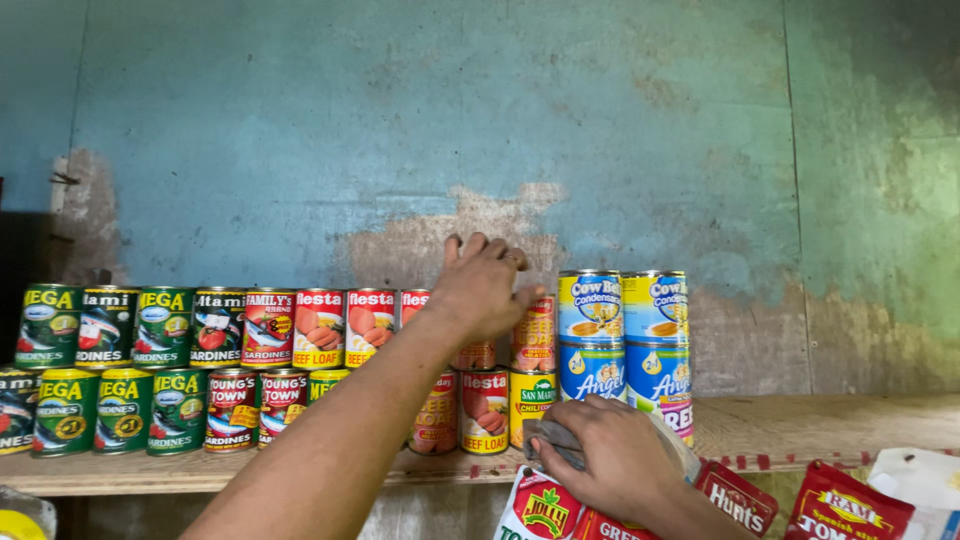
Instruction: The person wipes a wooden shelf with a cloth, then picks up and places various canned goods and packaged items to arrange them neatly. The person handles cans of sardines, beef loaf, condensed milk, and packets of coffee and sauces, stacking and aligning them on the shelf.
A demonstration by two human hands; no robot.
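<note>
My left hand point(480, 288) reaches up from the lower left and closes over the top of a red can point(476, 355) in the upper row of cans on the wooden shelf point(790, 428). That can is mostly hidden by the hand; it stands between another red can point(412, 303) and an orange can point(537, 335). My right hand point(612, 458) rests at the shelf's front edge, gripping a folded grey cloth point(556, 436), just below the blue and yellow cans point(622, 340).
Green cans point(108, 325) and red meat cans point(320, 328) stand in two stacked rows across the left of the shelf. Red sauce pouches point(842, 508) hang below the shelf at the lower right. A worn teal wall point(600, 130) closes off the back.
</note>
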